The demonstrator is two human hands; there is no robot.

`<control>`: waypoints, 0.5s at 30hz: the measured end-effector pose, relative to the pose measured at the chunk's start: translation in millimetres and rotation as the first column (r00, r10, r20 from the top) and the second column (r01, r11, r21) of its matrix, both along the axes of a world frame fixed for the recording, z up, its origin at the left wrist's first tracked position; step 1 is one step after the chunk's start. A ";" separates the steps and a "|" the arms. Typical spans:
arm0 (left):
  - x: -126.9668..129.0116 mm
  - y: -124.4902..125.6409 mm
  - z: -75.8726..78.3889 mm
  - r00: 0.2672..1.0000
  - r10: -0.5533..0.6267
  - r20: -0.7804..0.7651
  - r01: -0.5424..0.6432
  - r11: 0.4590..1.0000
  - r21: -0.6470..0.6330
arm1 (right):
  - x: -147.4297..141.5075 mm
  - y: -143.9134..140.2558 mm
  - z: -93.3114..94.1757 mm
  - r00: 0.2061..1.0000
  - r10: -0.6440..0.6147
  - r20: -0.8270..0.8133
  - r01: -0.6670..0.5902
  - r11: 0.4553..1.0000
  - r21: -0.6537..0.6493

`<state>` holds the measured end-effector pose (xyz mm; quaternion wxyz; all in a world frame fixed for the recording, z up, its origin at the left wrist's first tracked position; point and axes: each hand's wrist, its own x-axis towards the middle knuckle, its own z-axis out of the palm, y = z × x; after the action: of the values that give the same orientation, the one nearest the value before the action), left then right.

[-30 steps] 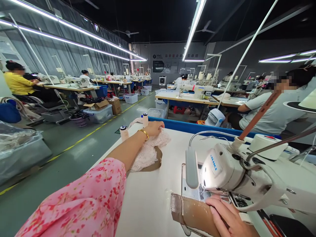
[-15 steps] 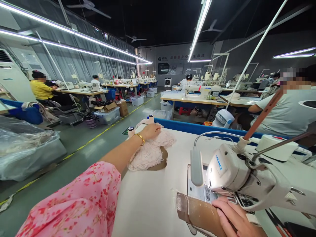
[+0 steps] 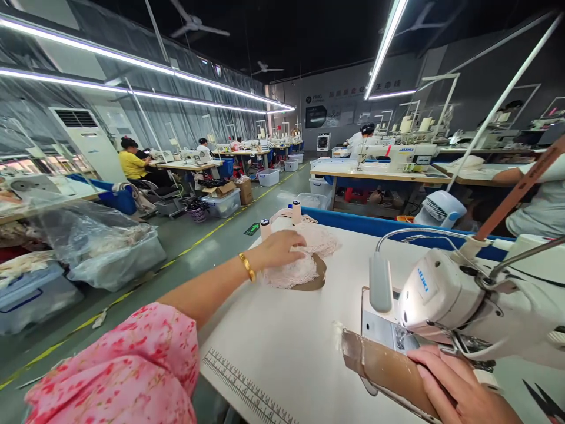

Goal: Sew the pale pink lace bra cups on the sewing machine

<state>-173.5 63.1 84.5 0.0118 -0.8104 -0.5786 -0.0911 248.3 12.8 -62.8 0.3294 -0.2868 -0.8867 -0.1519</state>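
Where the white table [image 3: 282, 347] meets its far blue edge, a pile of pale pink lace pieces [image 3: 304, 259] lies on a brown pad. My left hand [image 3: 282, 247] rests on the pile, fingers curled loosely over the lace. My right hand [image 3: 459, 388] presses flat on a brown fabric strip [image 3: 384, 368] beside the white sewing machine [image 3: 463, 300]. Two thread spools [image 3: 296, 211] stand just behind the lace.

Two thread spools [image 3: 265, 228] stand at frame centre, one sewing machine [image 3: 459, 300] lower right, two hands [image 3: 282, 247] in view, one desk fan [image 3: 440, 209] right of centre
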 end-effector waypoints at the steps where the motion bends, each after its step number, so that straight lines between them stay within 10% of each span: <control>1: -0.5 -14.6 -4.8 1.000 -0.018 -0.004 0.017 0.999 -0.042 | 0.2 0.7 0.3 1.000 0.007 0.004 -0.007 1.000 0.008; 7: -1.1 -53.1 -36.4 0.998 -0.055 0.003 0.055 0.991 -0.124 | -1.5 -2.0 2.9 1.000 -0.019 0.010 0.020 0.996 -0.082; 15: -7.8 -40.8 -34.2 0.995 -0.020 0.099 0.033 0.991 -0.126 | -9.9 -10.5 11.5 0.996 -0.059 -0.070 0.047 0.985 -0.163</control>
<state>-181.3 22.3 50.3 -0.0694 -0.8117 -0.5723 -0.0935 238.4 2.4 -51.2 0.3337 -0.3415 -0.8752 -0.0776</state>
